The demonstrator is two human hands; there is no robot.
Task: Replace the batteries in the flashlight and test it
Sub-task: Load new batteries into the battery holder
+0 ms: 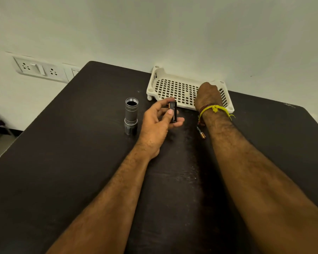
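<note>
The flashlight (131, 115) stands head-down at centre frame on the dark table (63, 162), its threaded rear end open and uppermost; no cap is visible. Disassembly is therefore done.

The left hand (159, 123), just right of the flashlight, pinches a black battery holder (173, 111) between thumb and fingers; a copper-coloured cell end shows at its upper edge. How many cells it holds cannot be told.

The right hand (207, 97) reaches into the white tray (165, 74) at upper centre right. Its fingers are hidden behind the knuckles, so its grip cannot be told.

A loose battery (201, 132) lies on the table beside the right wrist; whether old or new cannot be told.

Remaining, by judgement: finish loading the holder, insert it, refit the cap, switch on
</note>
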